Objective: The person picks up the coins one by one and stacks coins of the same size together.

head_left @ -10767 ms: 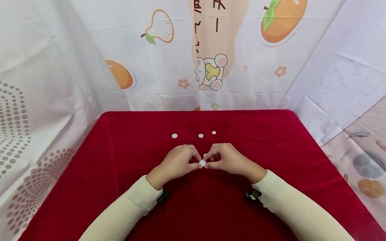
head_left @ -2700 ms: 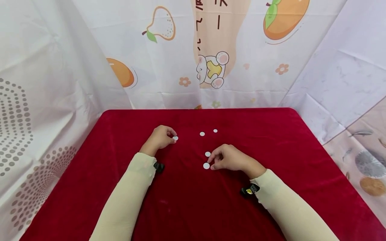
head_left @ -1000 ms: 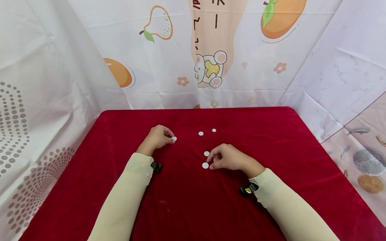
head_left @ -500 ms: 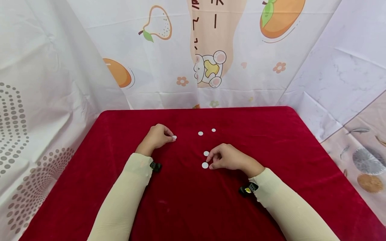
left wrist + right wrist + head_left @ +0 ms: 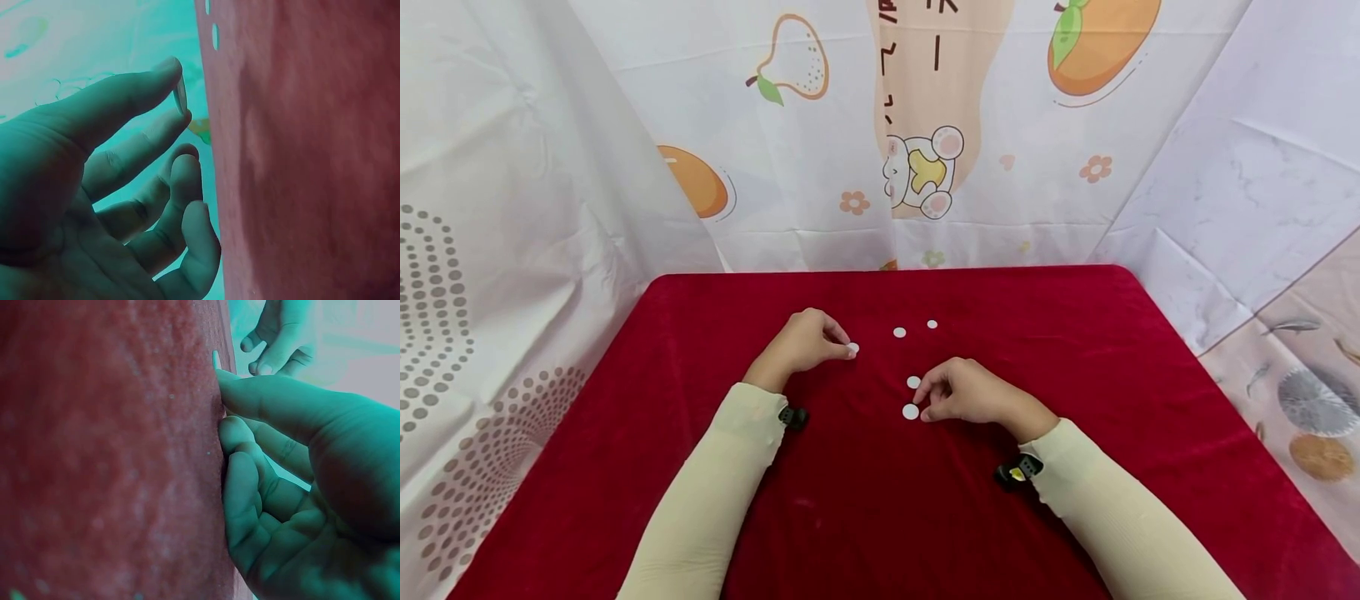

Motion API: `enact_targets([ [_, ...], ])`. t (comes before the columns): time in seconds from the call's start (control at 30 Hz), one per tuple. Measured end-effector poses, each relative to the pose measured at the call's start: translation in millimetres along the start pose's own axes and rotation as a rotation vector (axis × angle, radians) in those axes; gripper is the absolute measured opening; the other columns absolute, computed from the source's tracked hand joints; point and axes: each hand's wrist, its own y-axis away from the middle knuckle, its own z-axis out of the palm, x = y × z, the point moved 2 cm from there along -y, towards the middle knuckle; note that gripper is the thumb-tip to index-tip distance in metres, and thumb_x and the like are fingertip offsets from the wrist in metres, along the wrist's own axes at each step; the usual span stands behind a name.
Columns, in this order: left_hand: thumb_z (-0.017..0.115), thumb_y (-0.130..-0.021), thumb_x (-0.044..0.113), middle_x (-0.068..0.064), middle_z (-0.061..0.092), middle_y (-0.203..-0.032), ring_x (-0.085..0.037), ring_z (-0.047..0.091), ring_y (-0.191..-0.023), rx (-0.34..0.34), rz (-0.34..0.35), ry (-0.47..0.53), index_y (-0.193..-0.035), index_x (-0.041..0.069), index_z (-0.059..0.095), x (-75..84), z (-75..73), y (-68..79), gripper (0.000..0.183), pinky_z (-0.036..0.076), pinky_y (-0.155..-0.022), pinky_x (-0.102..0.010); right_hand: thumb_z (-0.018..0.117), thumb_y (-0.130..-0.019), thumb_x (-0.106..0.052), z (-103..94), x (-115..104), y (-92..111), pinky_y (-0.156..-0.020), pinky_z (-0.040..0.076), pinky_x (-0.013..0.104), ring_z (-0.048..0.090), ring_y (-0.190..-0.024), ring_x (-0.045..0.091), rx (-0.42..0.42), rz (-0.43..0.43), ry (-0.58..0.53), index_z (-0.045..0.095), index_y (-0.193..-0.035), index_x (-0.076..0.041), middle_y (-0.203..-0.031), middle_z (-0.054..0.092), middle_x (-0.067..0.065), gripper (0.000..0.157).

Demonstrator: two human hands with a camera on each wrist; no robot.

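My left hand [image 5: 810, 339] pinches a small white disc [image 5: 853, 347] between thumb and index finger. In the left wrist view this disc [image 5: 180, 99] is seen edge-on, off the red cloth. Low on the cloth, my right hand [image 5: 972, 392] has loosely bent fingers, thumb and index tips beside a white disc [image 5: 911, 412]. Just beyond that lies another white disc [image 5: 913, 382], close to the index finger. The right wrist view shows the thumb tip [image 5: 226, 378] by a disc's thin edge [image 5: 216, 359]; whether they touch I cannot tell.
Farther back on the red-covered table [image 5: 1037, 325] lie two more white discs, one disc [image 5: 899, 332] near the middle and a smaller-looking disc [image 5: 932, 324] to its right. A printed white curtain [image 5: 820, 167] hangs behind the table's far edge.
Both hands were together at a central disc; then my left hand went to the far-left disc and took hold of it. It has now carried that disc rightward. My right hand stays put.
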Motion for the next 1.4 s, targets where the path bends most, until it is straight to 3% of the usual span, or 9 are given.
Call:
enact_targets([
  [0.67,0.089,-0.083,0.031,0.000,0.069,-0.098,-0.021,0.059,-0.089,-0.026,0.071,-0.043,-0.090,0.020,0.082,32.8,21.8,5.3,0.015,0.053,-0.071,-0.033,0.086,-0.085,-0.020,-1.2,-0.7,0.6,-0.060,0.048,0.028,0.055,-0.059,0.010,-0.003,-0.005,-0.002,0.080,-0.094,-0.025,-0.067,0.066,-0.004,0.012],
  [0.9,0.089,-0.083,0.030,0.003,0.068,-0.100,-0.018,0.058,-0.087,-0.063,0.119,-0.062,-0.086,0.022,0.082,44.5,30.9,9.8,0.011,0.052,-0.069,-0.031,0.087,-0.085,-0.020,-1.1,-1.8,0.1,-0.059,0.048,0.027,0.053,-0.058,0.010,-0.007,-0.011,-0.008,0.080,-0.094,-0.024,-0.066,0.065,-0.003,0.012],
  [1.4,0.090,-0.082,0.029,0.004,0.068,-0.089,-0.017,0.061,-0.068,-0.108,0.166,-0.094,-0.083,0.023,0.080,55.3,42.3,15.4,0.011,0.052,-0.063,-0.030,0.086,-0.085,-0.019,-1.3,-2.7,0.4,-0.059,0.046,0.026,0.052,-0.058,0.009,-0.004,-0.006,0.005,0.080,-0.094,-0.023,-0.066,0.065,-0.004,0.012],
])
